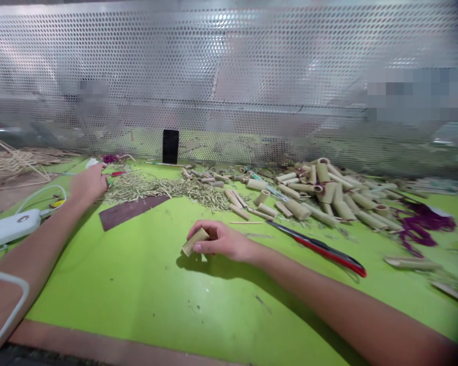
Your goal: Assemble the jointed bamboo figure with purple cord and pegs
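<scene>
My right hand (222, 241) pinches a short bamboo piece (195, 242) between thumb and fingers, tilted just above the green tabletop (137, 295). Stretched to the far left, my left hand (89, 182) has its fingers bent down beside a heap of bamboo shavings (156, 185). A small dark bit shows at its fingertips; what they hold, if anything, I cannot make out. Close to that hand lie a red-handled tool (118, 173), a purple bundle (109, 158) and a small white thing (92, 162). Between the hands rests a dark brown strip (132, 212).
Cut bamboo tubes (328, 195) pile up at the back right. A red-and-black knife-like tool (324, 251) lies by my right forearm, with purple yarn (423, 223) farther right. A black phone-like slab (170, 146) stands against the perforated metal screen (229, 66). A white power strip (13, 229) and thin sticks (19, 162) are left.
</scene>
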Motion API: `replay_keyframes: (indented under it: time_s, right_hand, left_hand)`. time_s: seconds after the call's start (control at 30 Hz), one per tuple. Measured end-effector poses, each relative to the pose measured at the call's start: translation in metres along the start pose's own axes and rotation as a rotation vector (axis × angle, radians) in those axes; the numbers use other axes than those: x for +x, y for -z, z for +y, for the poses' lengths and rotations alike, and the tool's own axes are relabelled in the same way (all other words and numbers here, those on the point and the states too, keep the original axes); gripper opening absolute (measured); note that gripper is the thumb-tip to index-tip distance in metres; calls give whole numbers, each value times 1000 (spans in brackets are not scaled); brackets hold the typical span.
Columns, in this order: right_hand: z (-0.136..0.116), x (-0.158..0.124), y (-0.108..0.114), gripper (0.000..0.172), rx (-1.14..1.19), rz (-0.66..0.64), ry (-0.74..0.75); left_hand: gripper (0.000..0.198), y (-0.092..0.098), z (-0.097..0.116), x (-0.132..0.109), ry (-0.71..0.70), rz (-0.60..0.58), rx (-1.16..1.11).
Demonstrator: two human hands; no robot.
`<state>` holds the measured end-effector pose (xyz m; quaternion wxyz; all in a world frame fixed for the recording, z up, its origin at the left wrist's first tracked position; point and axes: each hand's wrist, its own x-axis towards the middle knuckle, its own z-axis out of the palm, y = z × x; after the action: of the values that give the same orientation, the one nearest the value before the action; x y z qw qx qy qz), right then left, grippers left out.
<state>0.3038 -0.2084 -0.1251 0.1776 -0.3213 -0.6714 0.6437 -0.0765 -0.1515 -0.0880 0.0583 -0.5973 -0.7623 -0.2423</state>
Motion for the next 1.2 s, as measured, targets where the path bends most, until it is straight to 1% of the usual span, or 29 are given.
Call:
replay_keyframes:
  time_s: [0.07, 0.13, 0.2, 0.33, 0.37, 0.43, 0.5, 0.57, 0.67, 0.83, 0.93, 1.07, 1.13, 1.2]
  right_hand:
    - [2, 1, 0, 44, 2, -8, 8]
    - [3, 1, 0, 40, 11, -25, 22]
    - [3, 2, 0, 33, 18, -38, 39]
    - [4, 1, 1, 20, -6, -71, 73]
    - [4, 1, 1, 18, -9, -83, 84]
    - [5, 1, 1, 14, -14, -101, 101]
    - [6, 1, 0, 14, -14, -108, 102]
    - [6, 1, 0, 15, -9, -107, 95]
    - [6, 1, 0, 19, -8, -103, 91]
    - [5, 0, -1, 26, -96, -64, 79]
    - [3, -1, -1, 34, -120, -81, 70]
    - [1, -3, -2, 38, -136, -122, 21]
    - [1, -4, -2, 38, -164, -132, 14]
    - [0, -4, -1, 36, -180, -148, 21]
  left_hand:
    - [33, -1, 13, -4, -93, -15, -35]
    - [34, -4, 34, -14, -210, -73, -106]
    - [33, -7, 57, -31, -337, -169, -207]
    - [33, -8, 99, -78, -544, -398, -406]
    - [34, -7, 107, -89, -617, -486, -536]
    - [28, -4, 119, -108, -707, -581, -693]
    - [17, -2, 126, -120, -763, -588, -755]
    - [11, -3, 129, -125, -763, -561, -785]
    - [8, -7, 132, -128, -671, -558, -840]
    - [10, -14, 133, -129, -477, -616, -912]
    - [14, -17, 132, -129, -413, -671, -932]
    - [17, -19, 132, -128, -425, -739, -937]
    - [15, -17, 132, -127, -460, -761, -930]
    - [13, -15, 133, -127, -519, -757, -895]
